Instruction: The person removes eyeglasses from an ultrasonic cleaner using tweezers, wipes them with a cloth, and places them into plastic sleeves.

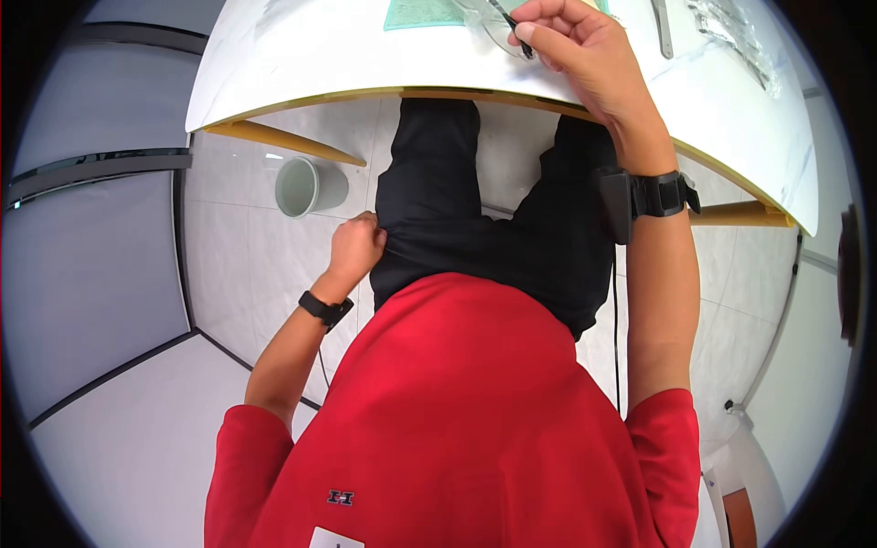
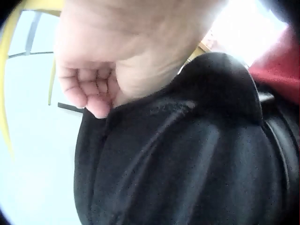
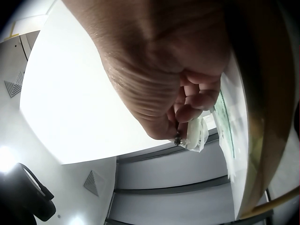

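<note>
My right hand [image 1: 589, 50] is over the near part of the table, thumb and fingers pinching a slim black stick-like tool [image 1: 512, 23]. Its dark end [image 3: 177, 139] pokes out beside the thumb in the right wrist view; cannot tell its exact kind. Right by the fingertips is a clear plastic piece [image 1: 486, 26], which shows whitish and crumpled in the right wrist view. Down at the side of the black trousers [image 1: 429, 173], my left hand [image 1: 354, 247] rests against the thigh. Its fingers [image 2: 96, 101] are loosely curled beside the cloth in the left wrist view.
On the white table [image 1: 301, 55] lie a green mat [image 1: 425, 13], a metal tweezer-like tool [image 1: 662, 27] and clear-wrapped items [image 1: 740, 41] at the right. A curved yellowish edge borders the table. A grey bin [image 1: 297, 187] stands on the floor near a yellow table leg [image 1: 297, 142].
</note>
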{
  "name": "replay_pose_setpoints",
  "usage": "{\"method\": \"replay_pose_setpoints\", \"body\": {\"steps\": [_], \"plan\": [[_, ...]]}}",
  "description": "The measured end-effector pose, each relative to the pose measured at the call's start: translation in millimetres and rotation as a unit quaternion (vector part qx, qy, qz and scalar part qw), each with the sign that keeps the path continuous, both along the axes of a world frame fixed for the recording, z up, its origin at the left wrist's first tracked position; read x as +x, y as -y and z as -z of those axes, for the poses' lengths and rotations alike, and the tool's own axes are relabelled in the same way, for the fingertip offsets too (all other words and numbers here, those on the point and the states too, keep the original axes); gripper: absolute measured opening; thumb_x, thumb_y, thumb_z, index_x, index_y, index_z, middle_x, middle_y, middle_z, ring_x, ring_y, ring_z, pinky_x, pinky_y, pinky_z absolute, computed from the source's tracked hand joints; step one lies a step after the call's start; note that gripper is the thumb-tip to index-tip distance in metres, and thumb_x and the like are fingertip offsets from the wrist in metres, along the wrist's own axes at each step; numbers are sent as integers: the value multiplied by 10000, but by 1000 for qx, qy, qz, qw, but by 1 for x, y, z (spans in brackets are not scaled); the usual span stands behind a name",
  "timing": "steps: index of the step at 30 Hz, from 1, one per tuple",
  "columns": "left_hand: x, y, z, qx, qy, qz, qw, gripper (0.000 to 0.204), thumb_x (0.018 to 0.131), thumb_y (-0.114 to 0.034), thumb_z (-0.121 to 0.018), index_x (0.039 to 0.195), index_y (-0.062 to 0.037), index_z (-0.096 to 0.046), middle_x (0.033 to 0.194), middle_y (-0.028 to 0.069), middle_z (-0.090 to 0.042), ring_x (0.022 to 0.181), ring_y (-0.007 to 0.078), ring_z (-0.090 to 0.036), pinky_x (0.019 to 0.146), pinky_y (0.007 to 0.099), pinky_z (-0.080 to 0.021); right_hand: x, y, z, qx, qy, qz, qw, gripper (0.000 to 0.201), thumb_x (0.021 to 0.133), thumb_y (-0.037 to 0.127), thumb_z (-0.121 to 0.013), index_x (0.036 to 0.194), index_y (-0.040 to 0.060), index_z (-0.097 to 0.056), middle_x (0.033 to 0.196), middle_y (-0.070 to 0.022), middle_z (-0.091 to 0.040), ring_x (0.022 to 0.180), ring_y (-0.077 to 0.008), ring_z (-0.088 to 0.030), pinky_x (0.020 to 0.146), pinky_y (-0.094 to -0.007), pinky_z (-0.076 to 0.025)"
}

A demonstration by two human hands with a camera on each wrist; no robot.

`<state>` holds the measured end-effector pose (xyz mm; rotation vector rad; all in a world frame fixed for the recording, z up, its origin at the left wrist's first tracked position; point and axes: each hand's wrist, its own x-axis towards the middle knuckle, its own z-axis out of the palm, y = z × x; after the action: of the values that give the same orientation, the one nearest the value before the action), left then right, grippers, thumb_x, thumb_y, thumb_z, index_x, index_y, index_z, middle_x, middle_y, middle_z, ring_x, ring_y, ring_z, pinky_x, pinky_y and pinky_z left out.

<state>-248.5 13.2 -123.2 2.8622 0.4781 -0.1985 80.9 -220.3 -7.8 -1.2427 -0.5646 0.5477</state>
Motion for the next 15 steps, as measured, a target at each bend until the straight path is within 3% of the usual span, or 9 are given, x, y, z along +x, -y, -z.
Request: {"method": "replay_pose_setpoints", "body": {"steps": [1, 3, 4, 5, 7, 11, 15], "plan": [[-1, -5, 2, -3, -3, 1, 1000, 103, 807, -57, -725, 792, 16, -654, 771, 164, -679, 719, 341, -680, 648, 426, -545, 1, 1, 1, -3, -3, 1, 1000, 174, 913, 41, -714, 1067, -26, -667, 914, -75, -729, 788, -96, -664, 712, -197, -512], [-12, -21, -1, -258, -79, -67, 961, 110, 819, -93, -737, 807, 7, -693, 814, 163, -701, 700, 317, -698, 663, 398, -559, 1, 2, 2, 3, 21, -4, 1000, 173, 914, 43, -714, 1065, -28, -666, 916, -75, -730, 790, -94, -664, 708, -194, -511], [-10, -26, -14, -347, -153, -91, 921, 97, 831, -25, -741, 861, 42, -676, 775, 138, -706, 668, 217, -692, 643, 317, -544, -2, 1, -2, 10, -4, 1, 1000, 173, 914, 46, -716, 1062, -27, -665, 916, -74, -730, 787, -90, -662, 701, -192, -508], [-7, -25, -26, -344, -157, -90, 922, 97, 831, -25, -741, 861, 42, -676, 775, 138, -706, 668, 217, -692, 643, 317, -544, -2, 1, -3, 13, -8, 4, 1000, 173, 914, 46, -716, 1062, -27, -665, 916, -74, -730, 787, -90, -662, 701, -192, -508], [-4, -15, -39, -216, -124, 72, 966, 91, 813, -27, -748, 878, 17, -701, 803, 135, -714, 676, 235, -696, 645, 327, -543, -3, 3, -5, 1, 0, 6, 1000, 171, 913, 48, -716, 1058, -24, -665, 917, -73, -731, 788, -89, -663, 703, -191, -510], [-9, -1, -24, -89, -70, 77, 991, 111, 783, -49, -768, 799, -2, -668, 789, 143, -676, 704, 332, -674, 651, 416, -533, -2, 2, -3, 3, -4, 4, 1000, 174, 911, 45, -714, 1062, -26, -665, 920, -77, -732, 794, -90, -666, 708, -191, -513], [-10, 4, -10, -75, -17, 66, 995, 135, 792, -92, -752, 765, -18, -643, 795, 136, -671, 740, 374, -662, 667, 467, -535, 0, 3, -5, 6, 10, -4, 1000, 172, 912, 44, -715, 1061, -24, -665, 921, -71, -731, 791, -86, -664, 705, -190, -513]]}}
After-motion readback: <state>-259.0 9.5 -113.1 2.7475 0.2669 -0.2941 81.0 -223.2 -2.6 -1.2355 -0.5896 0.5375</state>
